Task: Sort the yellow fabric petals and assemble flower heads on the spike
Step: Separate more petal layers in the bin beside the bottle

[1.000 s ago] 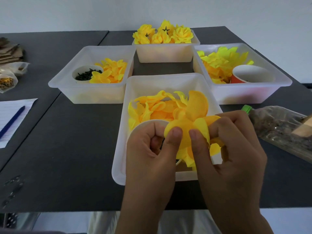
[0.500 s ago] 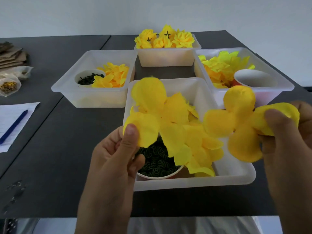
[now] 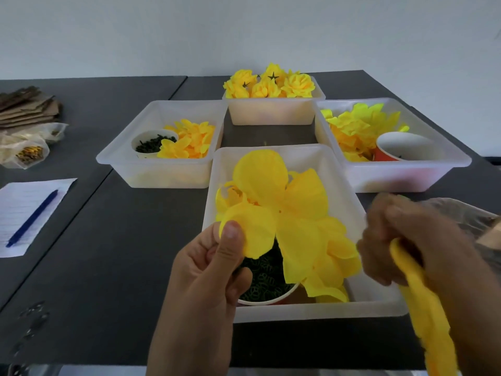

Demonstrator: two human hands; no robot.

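My left hand pinches one lobe of a flat yellow petal layer, held spread above the near white bin. My right hand, blurred at the right, grips a second yellow petal layer that hangs down toward the frame's lower edge. Inside the near bin sit loose yellow petals and a paper cup of dark green parts, partly hidden by the held layer. No spike is visible.
Three more white bins stand behind: left bin with petals and a cup of green bits, far bin heaped with finished yellow flower heads, right bin with petals and an orange cup. Paper with a blue pen lies left; a clear bag right.
The two petal layers, first pressed together between both hands, have been pulled apart. My right hand has dropped lower right with its layer hanging; my left still holds the other layer up.
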